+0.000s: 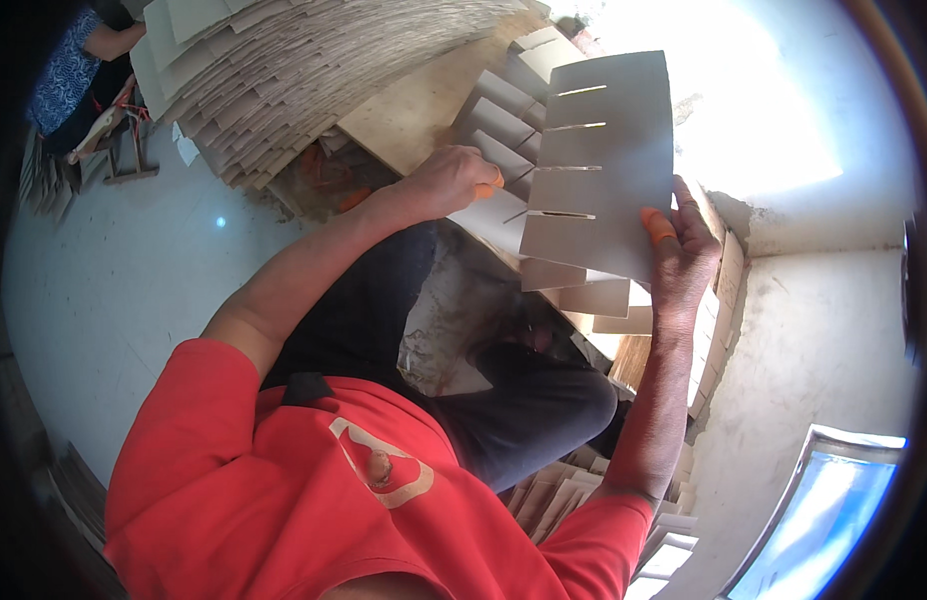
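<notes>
One shirt (304, 490), one four-slot card (616, 150)

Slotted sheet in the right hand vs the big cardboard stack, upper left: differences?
The slotted sheet looks single; the cardboard stack is many overlapping layers. The sheet is held up in the right hand; the stack lies clear of that hand. The sheet shows its face; the stack mostly edges. Both look like cardboard.
</notes>
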Demonstrator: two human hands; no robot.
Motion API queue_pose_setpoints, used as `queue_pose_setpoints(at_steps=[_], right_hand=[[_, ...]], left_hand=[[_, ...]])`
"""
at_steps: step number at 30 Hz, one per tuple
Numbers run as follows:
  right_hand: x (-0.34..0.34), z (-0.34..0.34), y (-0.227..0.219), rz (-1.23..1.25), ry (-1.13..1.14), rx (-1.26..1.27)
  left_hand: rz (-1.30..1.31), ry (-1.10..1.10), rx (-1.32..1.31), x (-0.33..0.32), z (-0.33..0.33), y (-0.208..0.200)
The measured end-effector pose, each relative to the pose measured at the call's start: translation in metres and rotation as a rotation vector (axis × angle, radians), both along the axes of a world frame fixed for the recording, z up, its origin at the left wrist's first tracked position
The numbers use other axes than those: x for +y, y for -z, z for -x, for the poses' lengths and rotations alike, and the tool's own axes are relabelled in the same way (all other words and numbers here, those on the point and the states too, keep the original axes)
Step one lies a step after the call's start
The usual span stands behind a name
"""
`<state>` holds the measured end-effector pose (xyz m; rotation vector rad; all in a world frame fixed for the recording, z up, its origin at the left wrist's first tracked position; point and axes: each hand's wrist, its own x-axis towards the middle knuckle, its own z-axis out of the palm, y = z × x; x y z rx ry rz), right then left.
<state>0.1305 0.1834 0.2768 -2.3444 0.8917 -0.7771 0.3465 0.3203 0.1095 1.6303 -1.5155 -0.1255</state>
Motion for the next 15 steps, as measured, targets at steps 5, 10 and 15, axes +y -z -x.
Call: queue_pose_setpoints(at_steps=[5,10,15], right_hand=[[-0.01,-0.002,0.005,0.039,-0.057,-0.092],[-0.006,-0.013,0.014,0.082,-0.067,0.061],[-0.011,-0.026,0.017,0.035,-0.19,0.097]], left_hand=[[0.011,0.015,0.005,-0.001,-0.001,0.0],[0.002,0.005,0.009,-0.003,-0.002,0.004],[-0.026,0.0,0.025,-0.001,-0.002,0.003]])
